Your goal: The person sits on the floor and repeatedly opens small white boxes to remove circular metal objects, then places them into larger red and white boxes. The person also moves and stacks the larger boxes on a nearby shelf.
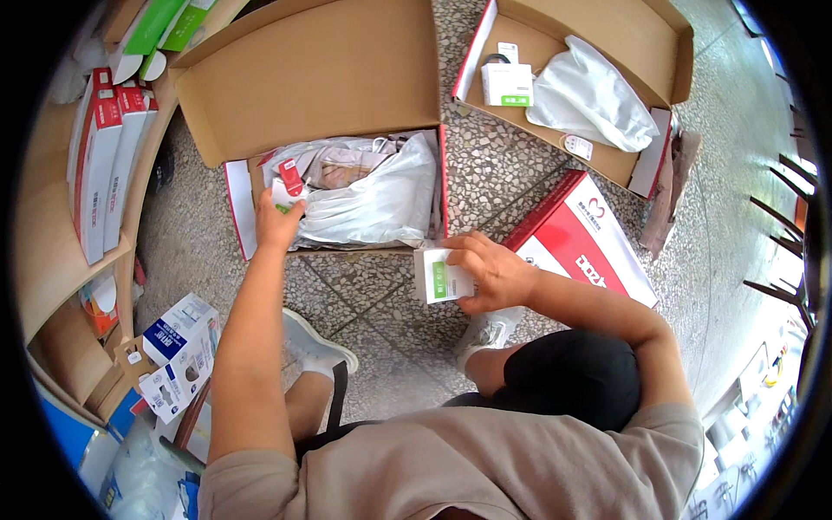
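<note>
- Small boxes are coming out of the open carton [347, 95] on the floor; one white-and-green box [440, 277] is already out, clamped in the right hand [494, 273], near the knee.
- Left hand [279, 218] reaches inside, fingers closed around a red-and-white packet [290, 180].
- White bags [373, 199] beyond that hand fill the carton, so plenty seems left.
</note>
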### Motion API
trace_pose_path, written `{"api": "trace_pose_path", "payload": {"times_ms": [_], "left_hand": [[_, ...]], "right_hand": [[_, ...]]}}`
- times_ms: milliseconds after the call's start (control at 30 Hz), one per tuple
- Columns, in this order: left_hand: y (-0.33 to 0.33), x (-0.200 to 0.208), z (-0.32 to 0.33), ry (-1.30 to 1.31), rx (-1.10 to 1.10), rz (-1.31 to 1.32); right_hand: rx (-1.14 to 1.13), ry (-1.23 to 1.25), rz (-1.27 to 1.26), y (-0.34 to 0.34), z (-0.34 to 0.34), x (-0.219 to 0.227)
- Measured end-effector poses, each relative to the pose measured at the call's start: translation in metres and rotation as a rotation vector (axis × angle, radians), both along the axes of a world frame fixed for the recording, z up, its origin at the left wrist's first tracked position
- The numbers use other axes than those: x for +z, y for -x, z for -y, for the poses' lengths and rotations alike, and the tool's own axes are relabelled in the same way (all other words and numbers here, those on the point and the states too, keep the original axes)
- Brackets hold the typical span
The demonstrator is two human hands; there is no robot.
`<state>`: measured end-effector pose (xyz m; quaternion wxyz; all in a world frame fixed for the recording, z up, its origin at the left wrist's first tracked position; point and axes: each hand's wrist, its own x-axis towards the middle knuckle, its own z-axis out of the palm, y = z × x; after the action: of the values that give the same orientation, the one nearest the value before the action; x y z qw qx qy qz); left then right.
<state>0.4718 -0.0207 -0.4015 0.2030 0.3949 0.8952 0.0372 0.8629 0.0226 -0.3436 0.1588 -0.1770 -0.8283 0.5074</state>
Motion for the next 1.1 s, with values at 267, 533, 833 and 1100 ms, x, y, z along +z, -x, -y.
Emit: {"api": "trace_pose_path", "payload": {"times_ms": [267, 533, 833, 1100], "left_hand": [[-0.077, 0.019, 0.005, -0.044, -0.637, 0.033], [-0.088, 0.024, -0.011, 0.150, -0.650, 0.045], [-0.090, 0.026, -0.003, -0.178, -0.593, 0.125], [-0.197, 0.047, -0.028, -0.246, -0.510, 0.847]], "right_hand": [[0.067, 0.074, -0.016, -0.018, 0.022, -0.007], [0.052, -0.086, -0.018, -0.003, 0.019, -0.006], [-0.263, -0.168, -0.055, 0.017, 0.001, -0.016], [-1.551, -0.318, 0.482, -0.193, 0.057, -0.044]]}}
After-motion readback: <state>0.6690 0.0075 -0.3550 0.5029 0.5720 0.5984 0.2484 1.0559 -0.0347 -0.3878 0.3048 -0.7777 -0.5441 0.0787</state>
